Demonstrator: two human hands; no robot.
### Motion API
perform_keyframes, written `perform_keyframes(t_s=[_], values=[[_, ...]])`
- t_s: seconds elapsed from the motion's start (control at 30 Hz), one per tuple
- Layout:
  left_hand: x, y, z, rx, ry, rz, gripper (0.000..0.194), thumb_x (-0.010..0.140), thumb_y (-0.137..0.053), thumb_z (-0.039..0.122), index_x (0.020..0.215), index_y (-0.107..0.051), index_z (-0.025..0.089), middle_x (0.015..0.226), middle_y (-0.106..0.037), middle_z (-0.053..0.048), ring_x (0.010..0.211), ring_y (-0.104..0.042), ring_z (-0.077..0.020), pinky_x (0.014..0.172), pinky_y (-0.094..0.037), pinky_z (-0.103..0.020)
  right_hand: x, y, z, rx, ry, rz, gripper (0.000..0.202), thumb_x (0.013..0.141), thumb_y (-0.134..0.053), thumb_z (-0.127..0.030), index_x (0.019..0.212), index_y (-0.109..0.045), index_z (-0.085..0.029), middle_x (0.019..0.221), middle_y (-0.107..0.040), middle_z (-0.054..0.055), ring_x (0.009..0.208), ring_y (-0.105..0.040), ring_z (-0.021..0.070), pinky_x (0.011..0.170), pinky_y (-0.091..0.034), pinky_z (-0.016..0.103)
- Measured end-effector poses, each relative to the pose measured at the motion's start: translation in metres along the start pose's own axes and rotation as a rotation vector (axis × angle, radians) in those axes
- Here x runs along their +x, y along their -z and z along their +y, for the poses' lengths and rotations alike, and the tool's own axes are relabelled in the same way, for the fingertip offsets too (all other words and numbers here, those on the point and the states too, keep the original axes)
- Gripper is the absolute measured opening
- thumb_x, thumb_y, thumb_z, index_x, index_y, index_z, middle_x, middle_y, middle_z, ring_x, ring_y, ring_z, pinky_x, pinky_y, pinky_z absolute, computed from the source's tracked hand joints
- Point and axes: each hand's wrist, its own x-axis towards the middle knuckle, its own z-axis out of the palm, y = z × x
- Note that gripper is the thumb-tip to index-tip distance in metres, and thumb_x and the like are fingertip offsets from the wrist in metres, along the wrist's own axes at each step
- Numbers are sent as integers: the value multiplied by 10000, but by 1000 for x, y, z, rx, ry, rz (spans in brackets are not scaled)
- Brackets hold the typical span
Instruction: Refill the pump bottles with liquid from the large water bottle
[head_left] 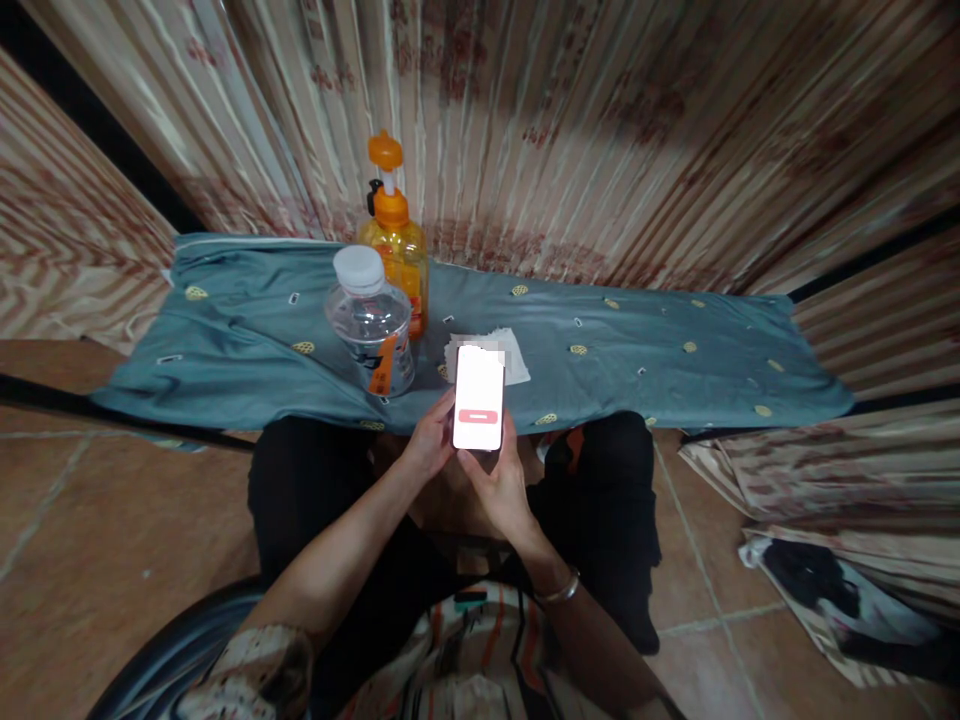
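Observation:
A smartphone (478,392) with a bright white screen and a red bar low on it is held upright between both hands. My left hand (430,440) grips its left edge, the fingers partly hidden behind it. My right hand (501,485) wraps the right side, with the thumb at the lower left corner. Behind the phone a crumpled white tissue (517,358) lies on the teal cloth (637,370). Left of it stand a clear plastic bottle (371,325) with a white cap and a yellow pump bottle (405,250) with an orange top.
The cloth has yellow printed shapes and covers a narrow table. Patterned curtains (510,150) hang behind and at both sides, near dark frame bars (112,120). A dark round rim (172,640) is at lower left. A dark and white bundle (840,590) lies on the tiled floor at right.

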Motion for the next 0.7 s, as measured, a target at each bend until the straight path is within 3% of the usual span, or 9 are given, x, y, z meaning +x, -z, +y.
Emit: perform_keyframes(t_s=[0.13, 0.33, 0.7], values=[[-1, -1, 1, 2, 1, -1, 407, 908, -605, 172, 1310, -668, 142, 1067, -806, -83, 1042, -753, -243, 992, -548, -352, 0, 0, -2, 45, -27, -23, 911, 925, -616, -578, 1612, -215, -134, 1590, -444, 208, 1451, -471, 329, 1191, -408, 516], [-1, -1, 0, -3, 3, 10, 358, 908, -610, 175, 1253, -694, 131, 1018, -810, -83, 1007, -760, -240, 983, -552, -353, 1, 3, 0, 10, -27, -13, 926, 884, -693, -548, 1605, -257, -165, 1546, -510, 185, 1417, -508, 331, 1158, -451, 497], [-4, -4, 3, 3, -1, 15, 370, 898, -630, 185, 1260, -698, 141, 1040, -808, -85, 1045, -751, -252, 991, -547, -358, 1, 0, -4, 67, -48, -10, 907, 908, -640, -566, 1598, -237, -138, 1570, -474, 204, 1433, -497, 320, 1178, -430, 506]])
